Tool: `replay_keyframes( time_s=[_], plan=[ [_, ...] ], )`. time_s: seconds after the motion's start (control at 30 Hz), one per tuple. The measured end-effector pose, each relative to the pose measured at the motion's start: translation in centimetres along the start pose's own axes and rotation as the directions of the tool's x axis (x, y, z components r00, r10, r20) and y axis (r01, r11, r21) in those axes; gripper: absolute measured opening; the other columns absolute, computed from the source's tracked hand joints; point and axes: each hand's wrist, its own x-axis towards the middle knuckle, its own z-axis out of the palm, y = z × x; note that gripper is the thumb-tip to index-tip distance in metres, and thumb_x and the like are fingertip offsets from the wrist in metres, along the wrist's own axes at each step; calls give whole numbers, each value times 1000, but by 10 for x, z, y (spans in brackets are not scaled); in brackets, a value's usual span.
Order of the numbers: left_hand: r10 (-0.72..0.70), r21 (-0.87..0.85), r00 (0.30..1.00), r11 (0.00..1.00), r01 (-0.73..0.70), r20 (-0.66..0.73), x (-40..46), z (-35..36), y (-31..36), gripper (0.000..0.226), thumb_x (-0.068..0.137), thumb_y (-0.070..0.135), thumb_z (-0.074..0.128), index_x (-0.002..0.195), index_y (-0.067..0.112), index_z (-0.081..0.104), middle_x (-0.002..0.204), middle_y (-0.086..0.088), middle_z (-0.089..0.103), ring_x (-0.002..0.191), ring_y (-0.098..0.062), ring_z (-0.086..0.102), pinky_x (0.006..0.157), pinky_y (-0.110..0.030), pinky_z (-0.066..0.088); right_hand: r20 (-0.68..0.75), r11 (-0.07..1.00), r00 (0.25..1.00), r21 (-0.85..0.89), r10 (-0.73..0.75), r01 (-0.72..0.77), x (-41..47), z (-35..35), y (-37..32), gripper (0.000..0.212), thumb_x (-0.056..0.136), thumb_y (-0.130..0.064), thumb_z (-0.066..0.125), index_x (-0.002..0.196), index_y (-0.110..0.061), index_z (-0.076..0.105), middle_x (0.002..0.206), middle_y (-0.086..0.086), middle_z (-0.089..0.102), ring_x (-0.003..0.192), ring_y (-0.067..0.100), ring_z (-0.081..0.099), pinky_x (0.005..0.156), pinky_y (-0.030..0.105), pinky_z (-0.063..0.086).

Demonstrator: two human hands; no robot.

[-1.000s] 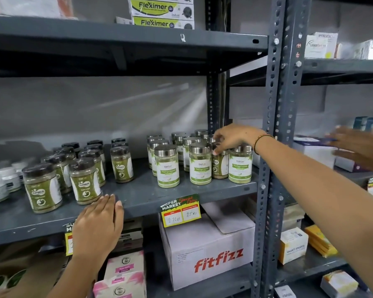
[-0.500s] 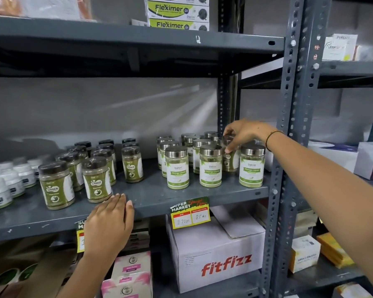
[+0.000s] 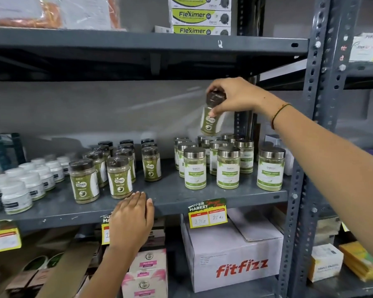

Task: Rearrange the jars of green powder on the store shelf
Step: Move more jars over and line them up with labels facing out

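My right hand (image 3: 235,97) grips a dark-lidded jar of green powder (image 3: 211,121) by its cap and holds it in the air above the silver-lidded jars (image 3: 227,167) on the right of the grey shelf (image 3: 174,198). Several dark-lidded jars (image 3: 119,177) with green labels stand in rows left of the middle. My left hand (image 3: 131,218) rests flat on the shelf's front edge, just below those jars, with nothing in it. One silver-lidded jar (image 3: 270,168) stands apart at the far right.
White tubs (image 3: 17,196) fill the shelf's left end. A steel upright (image 3: 306,147) bounds the right side. The shelf above (image 3: 138,43) hangs low over the lifted jar. A fitfizz carton (image 3: 233,254) and pink boxes (image 3: 146,274) sit below.
My right hand has taken a dark-lidded jar from among the silver-lidded ones and lifted it up and left. My left hand has stayed on the shelf edge.
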Motion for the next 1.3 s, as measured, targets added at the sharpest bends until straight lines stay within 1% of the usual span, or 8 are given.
replay_keyframes(
  time_s=[0.17, 0.23, 0.37, 0.57, 0.7, 1.0, 1.2, 1.3],
  plan=[
    [9, 3, 1000, 1000, -9, -8, 1, 0, 0, 41, 93, 32, 43, 104, 5, 72, 105, -13, 72, 99, -26, 68, 90, -38, 49, 54, 950, 995, 306, -80, 60, 4, 32, -40, 63, 71, -21, 87, 127, -20, 57, 120, -3, 60, 108, 15, 58, 79, 18, 47],
    [11, 3, 1000, 1000, -11, -10, 1, 1, 0, 42, 94, 32, 42, 105, 5, 72, 106, -13, 72, 99, -25, 68, 90, -38, 49, 121, 927, 985, 368, -120, 68, 10, 54, -51, 62, 70, -21, 87, 124, -20, 57, 122, -2, 62, 110, 16, 60, 85, 25, 51],
    [16, -1, 1000, 1000, -16, -23, 2, 4, -3, 44, 95, 34, 40, 105, 6, 72, 106, -12, 72, 100, -25, 68, 91, -37, 49, 267, 938, 949, 338, -168, 71, 19, 97, -66, 63, 72, -26, 86, 126, -21, 56, 128, 1, 61, 114, 19, 58, 99, 36, 49],
    [10, 13, 999, 1000, -9, -51, 2, 6, -3, 40, 93, 33, 45, 103, 7, 73, 104, -11, 73, 98, -24, 68, 89, -36, 50, 411, 939, 893, 341, -186, 39, 29, 145, -72, 63, 74, -19, 86, 130, -17, 58, 130, 3, 61, 116, 21, 58, 97, 32, 47],
    [15, 23, 999, 1000, -14, -45, 3, 8, -4, 42, 94, 35, 44, 106, 8, 72, 107, -10, 72, 101, -23, 67, 92, -35, 48, 430, 948, 882, 314, -193, 54, 35, 159, -74, 64, 73, -21, 86, 131, -20, 58, 135, 2, 58, 118, 18, 54, 95, 29, 45],
    [6, 23, 999, 1000, -5, -32, 3, 9, -5, 45, 96, 39, 40, 109, 10, 72, 110, -8, 72, 105, -21, 66, 95, -35, 48, 442, 929, 874, 368, -202, 28, 37, 168, -78, 64, 76, -17, 84, 134, -20, 56, 143, 3, 52, 130, 23, 49, 106, 38, 42],
    [2, 30, 1000, 1000, -2, -17, 3, 7, -4, 46, 96, 38, 39, 109, 9, 72, 110, -8, 72, 105, -21, 66, 94, -35, 48, 452, 942, 873, 334, -181, 22, 28, 164, -81, 76, 80, -19, 81, 146, -21, 44, 153, 4, 42, 139, 23, 41, 110, 36, 36],
    [5, 29, 1000, 1000, -5, -8, 3, 5, -3, 46, 96, 37, 39, 108, 8, 72, 108, -9, 72, 104, -21, 66, 94, -35, 48, 403, 920, 904, 390, -144, -27, 22, 156, -77, 79, 80, -23, 81, 148, -21, 40, 151, 6, 46, 135, 23, 47, 108, 36, 39]
  ],
)
